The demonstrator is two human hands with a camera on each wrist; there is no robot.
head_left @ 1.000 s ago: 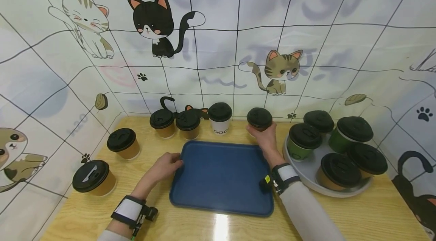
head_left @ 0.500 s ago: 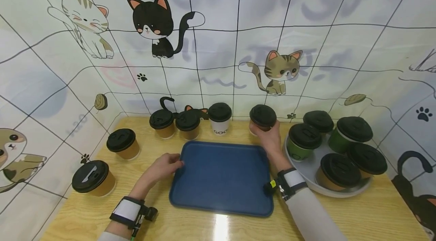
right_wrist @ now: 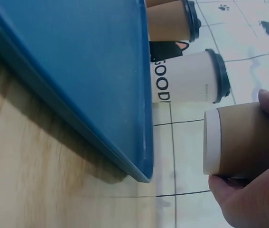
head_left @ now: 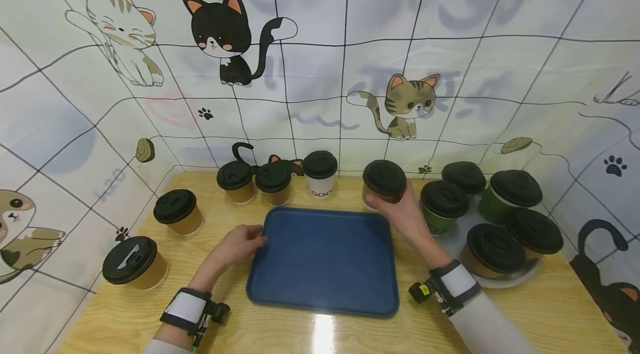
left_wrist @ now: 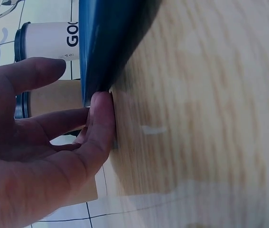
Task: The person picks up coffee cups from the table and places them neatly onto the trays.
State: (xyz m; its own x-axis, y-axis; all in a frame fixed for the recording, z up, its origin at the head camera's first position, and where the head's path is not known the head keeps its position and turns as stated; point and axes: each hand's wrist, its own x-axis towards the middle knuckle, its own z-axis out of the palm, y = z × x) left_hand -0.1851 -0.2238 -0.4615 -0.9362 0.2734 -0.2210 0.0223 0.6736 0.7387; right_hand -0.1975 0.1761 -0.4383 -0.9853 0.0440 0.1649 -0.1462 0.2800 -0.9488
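My right hand (head_left: 397, 209) grips a brown paper coffee cup (right_wrist: 248, 140) with a black lid (head_left: 384, 177) behind the tray's back right corner. Its base hangs above the table level in the right wrist view, and the cup is roughly upright. At the left edge of the blue tray (head_left: 322, 262) is my left hand (head_left: 240, 245). In the left wrist view a fingertip (left_wrist: 102, 102) touches the tray's edge low down, while the thumb (left_wrist: 49, 71) stands apart from the rim. Nothing lies on the tray. Left of the held cup stands a white cup (head_left: 320, 183) with a black lid.
Two brown cups (head_left: 239, 190) stand along the back left. Two more, a farther brown cup (head_left: 185, 223) and a nearer brown cup (head_left: 150, 273), stand at the left. A round pale plate (head_left: 505, 283) holding several green and brown lidded cups is at the right. Cat-printed cloth walls enclose the table.
The held cup has come up and closer, looking larger in the head view. My right forearm has swung out to the right, away from the tray. The left hand keeps its place.
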